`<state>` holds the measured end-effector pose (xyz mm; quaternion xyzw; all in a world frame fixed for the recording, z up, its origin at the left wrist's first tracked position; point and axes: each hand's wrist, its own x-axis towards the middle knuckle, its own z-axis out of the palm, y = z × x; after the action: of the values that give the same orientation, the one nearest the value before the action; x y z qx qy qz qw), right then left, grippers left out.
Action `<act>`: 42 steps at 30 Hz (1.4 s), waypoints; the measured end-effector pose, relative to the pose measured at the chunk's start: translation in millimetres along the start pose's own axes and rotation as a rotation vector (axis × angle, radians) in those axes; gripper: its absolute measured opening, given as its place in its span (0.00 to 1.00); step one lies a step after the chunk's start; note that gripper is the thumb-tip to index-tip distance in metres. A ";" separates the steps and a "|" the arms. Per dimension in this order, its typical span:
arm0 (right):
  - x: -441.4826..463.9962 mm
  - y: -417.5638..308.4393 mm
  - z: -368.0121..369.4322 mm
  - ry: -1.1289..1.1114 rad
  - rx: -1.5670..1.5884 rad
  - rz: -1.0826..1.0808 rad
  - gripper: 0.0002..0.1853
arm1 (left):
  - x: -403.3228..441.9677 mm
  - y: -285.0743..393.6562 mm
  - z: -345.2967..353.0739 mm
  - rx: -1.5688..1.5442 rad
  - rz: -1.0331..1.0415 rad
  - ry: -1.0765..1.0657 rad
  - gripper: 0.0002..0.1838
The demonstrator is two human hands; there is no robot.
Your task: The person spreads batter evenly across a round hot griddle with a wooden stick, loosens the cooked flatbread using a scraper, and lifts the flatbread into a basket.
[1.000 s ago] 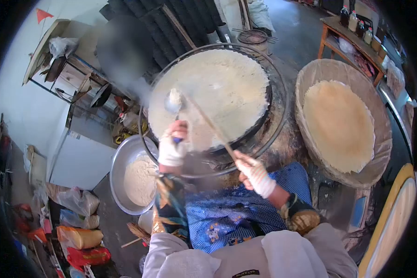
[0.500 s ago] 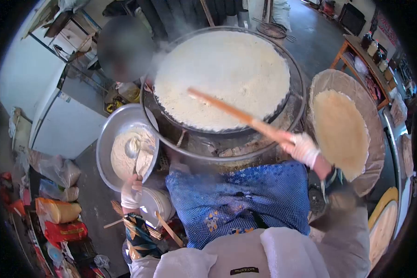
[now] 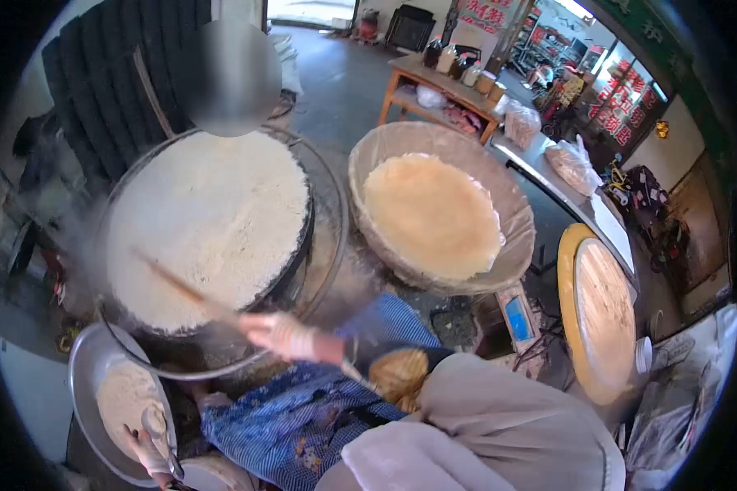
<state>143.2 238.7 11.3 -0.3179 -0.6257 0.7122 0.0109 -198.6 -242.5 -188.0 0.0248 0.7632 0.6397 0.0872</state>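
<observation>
Across the near edge of a round griddle (image 3: 293, 270), slanting a motion-blurred wooden stick (image 3: 178, 286) over a pale batter layer (image 3: 213, 213), with the right grip (image 3: 277, 334) closed around the stick's near end. Beside a ladle (image 3: 153, 420) at the near edge of a metal basin (image 3: 86, 372), pictured with the left grip (image 3: 146, 452); cannot tell how far closed, or whether holding the handle. Off the griddle's right edge, shown inside a lined basket (image 3: 517, 233): a round tan sheet (image 3: 430, 213).
</observation>
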 end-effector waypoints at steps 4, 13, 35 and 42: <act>-18.0 10.4 32.3 -0.163 0.187 0.193 0.20 | -3.9 109.4 106.7 0.852 0.479 -0.197 0.41; -10.6 31.2 -111.8 0.264 0.534 -0.107 0.27 | -35.2 202.1 249.5 1.985 0.556 -0.769 0.23; -18.3 71.4 -50.4 -0.833 1.229 0.238 0.08 | -127.7 213.4 215.4 0.998 0.968 -0.240 0.29; -15.7 13.8 -54.6 -0.478 0.715 0.147 0.23 | -125.6 168.3 265.2 1.110 0.828 -0.517 0.20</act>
<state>186.5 277.5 5.1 -0.1638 -0.3005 0.9366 -0.0756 -43.7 26.9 -54.2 0.5011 0.8578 0.1139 -0.0098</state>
